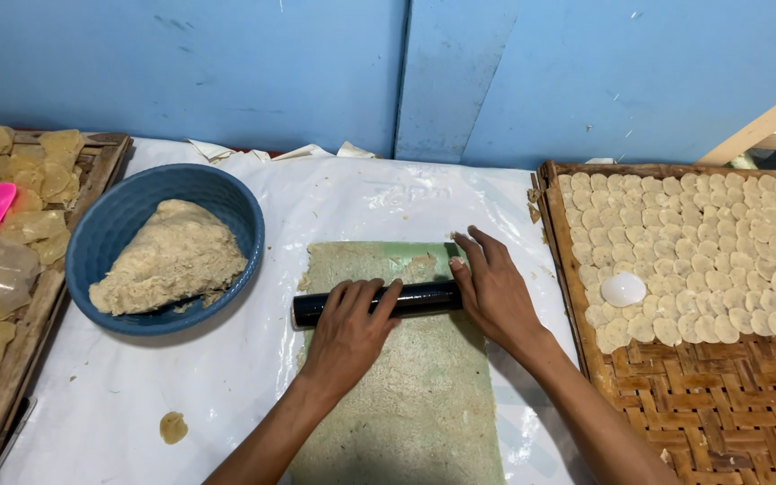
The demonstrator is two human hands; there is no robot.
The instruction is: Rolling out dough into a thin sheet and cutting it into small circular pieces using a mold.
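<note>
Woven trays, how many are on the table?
2. One woven tray sits right of the right hand; the other is at the left edge, partly out of view.

A: Light is even and bright; the white plastic sheet (226, 377) shows mild glare, shadows are soft.

B: Focus is sharp throughout. The black roller (424, 298) carries a thin shine; edges bend slightly.

Glossy black roller (374, 303), rough dough sheet (397, 395), woven tray (720, 404).
</note>
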